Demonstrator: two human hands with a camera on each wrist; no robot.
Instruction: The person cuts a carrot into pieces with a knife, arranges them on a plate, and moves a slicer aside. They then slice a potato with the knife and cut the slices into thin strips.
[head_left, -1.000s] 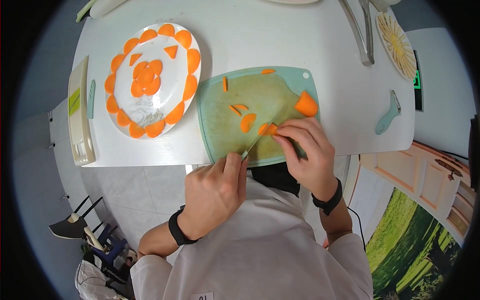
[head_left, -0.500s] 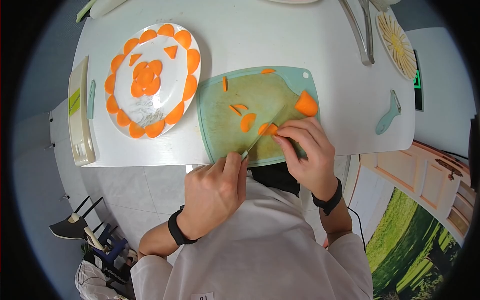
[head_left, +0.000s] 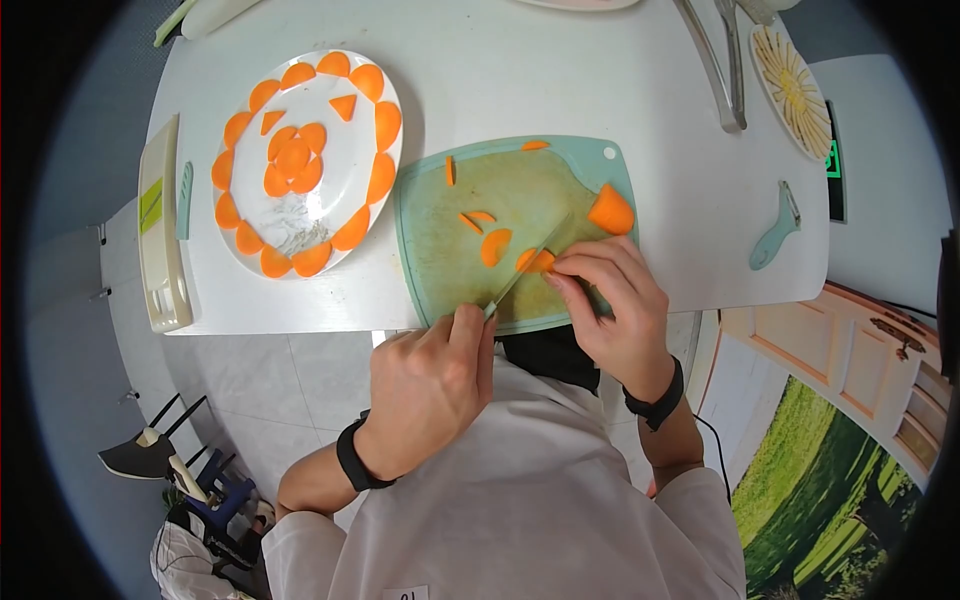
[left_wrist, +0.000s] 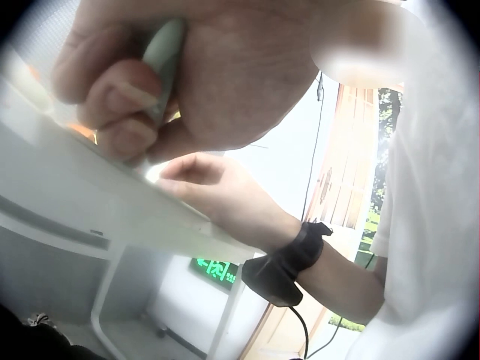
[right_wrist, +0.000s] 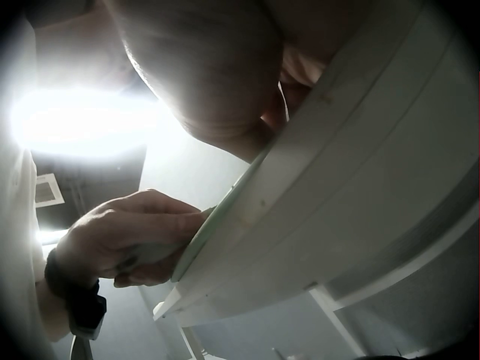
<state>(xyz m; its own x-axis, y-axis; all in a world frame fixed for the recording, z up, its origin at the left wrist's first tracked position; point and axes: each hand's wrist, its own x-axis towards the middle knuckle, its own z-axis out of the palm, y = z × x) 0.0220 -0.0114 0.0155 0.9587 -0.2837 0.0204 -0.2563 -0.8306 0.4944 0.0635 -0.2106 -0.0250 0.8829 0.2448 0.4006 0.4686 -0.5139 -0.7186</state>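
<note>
In the head view my left hand (head_left: 425,385) grips a knife (head_left: 528,262) by its pale green handle (left_wrist: 166,56), fingers curled round it. The blade slants across the green cutting board (head_left: 440,285) and overlaps a small carrot slice (head_left: 540,262). My right hand (head_left: 622,310) pinches this slice at its right edge with thumb and fingertips. Left of the blade lies a half-round carrot piece (head_left: 495,246), with thin carrot strips (head_left: 470,221) beside it. A thick carrot chunk (head_left: 612,210) sits at the board's right side. The right wrist view hides the slice behind the hand.
To the left stands a white plate (head_left: 345,150) with carrot pieces set round its rim, a carrot flower and white powder. A slicer (head_left: 160,240) lies at the table's left edge. On the right are a peeler (head_left: 775,240), metal tongs (head_left: 728,80) and an oval dish (head_left: 763,45).
</note>
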